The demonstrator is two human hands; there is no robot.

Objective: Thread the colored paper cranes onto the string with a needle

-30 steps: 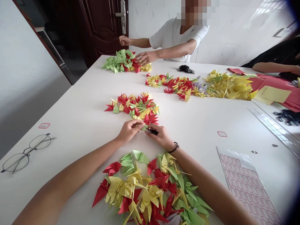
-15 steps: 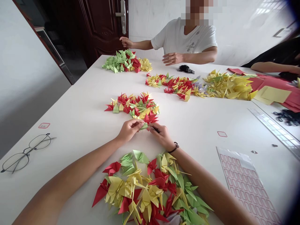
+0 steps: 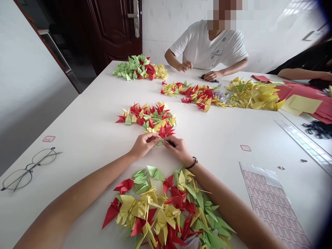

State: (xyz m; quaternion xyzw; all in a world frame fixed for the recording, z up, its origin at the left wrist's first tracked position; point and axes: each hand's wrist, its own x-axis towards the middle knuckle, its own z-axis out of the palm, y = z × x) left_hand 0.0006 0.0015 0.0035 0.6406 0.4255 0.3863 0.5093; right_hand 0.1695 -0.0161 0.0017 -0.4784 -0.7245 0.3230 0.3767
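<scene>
My left hand (image 3: pixel 145 144) is closed in a pinch on a small green folded paper (image 3: pixel 159 142), most of which the fingers hide. My right hand (image 3: pixel 179 148) meets it from the other side, its fingers closed round a slim dark tool (image 3: pixel 170 143) whose kind I cannot make out. Just beyond both hands lies a pile of red, yellow and green paper cranes (image 3: pixel 147 116). Between my forearms spreads a larger heap of paper cranes (image 3: pixel 160 218) in the same colours.
Eyeglasses (image 3: pixel 28 169) lie at left. A label sheet (image 3: pixel 275 204) and a clear ruler (image 3: pixel 303 145) are at right. More crane piles (image 3: pixel 202 93) line the far side, where a person in a white shirt (image 3: pixel 207 48) sits. Black cords (image 3: pixel 317 129) lie at right.
The green paper has shifted slightly and shows less between my fingers. Across the table, the person has drawn one arm in and put the other hand on the black cords.
</scene>
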